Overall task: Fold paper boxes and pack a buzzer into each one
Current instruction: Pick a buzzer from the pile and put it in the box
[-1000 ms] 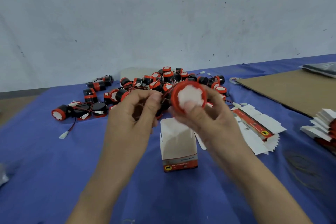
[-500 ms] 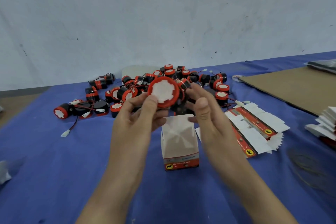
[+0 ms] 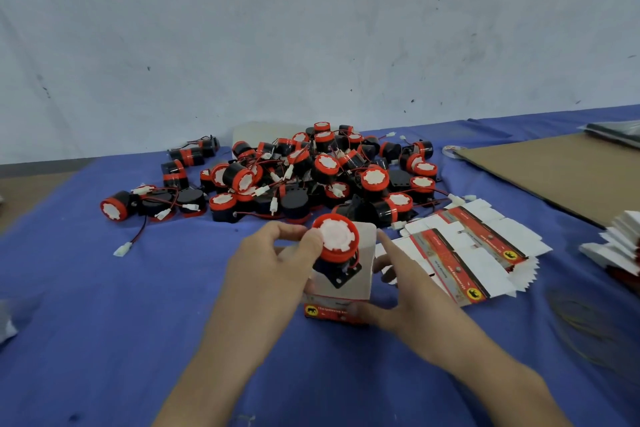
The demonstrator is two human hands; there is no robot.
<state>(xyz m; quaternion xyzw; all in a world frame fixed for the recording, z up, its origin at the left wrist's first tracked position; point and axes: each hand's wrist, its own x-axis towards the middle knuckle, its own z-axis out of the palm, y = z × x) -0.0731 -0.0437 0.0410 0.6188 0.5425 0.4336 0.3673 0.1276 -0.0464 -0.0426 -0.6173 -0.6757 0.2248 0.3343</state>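
Two grips: left grip [image 3: 270, 267] pinches buzzer [image 3: 337, 239] at open top edge of box [image 3: 360, 284]; right grip [image 3: 405, 291] clasps it; flat blanks [image 3: 464, 253] just right.

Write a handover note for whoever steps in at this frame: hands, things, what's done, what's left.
Left hand: pinches a buzzer by its red cap, with its lower end at the open top of the box.
Right hand: grips the box at its right side and steadies it upright on the cloth.
Pile of loose buzzers lies behind the box; flat boxes lie to its right.
Done: this box is folded.
Left: push the buzzer in, close the top flap, then probably fold the flat boxes and pack the pile.
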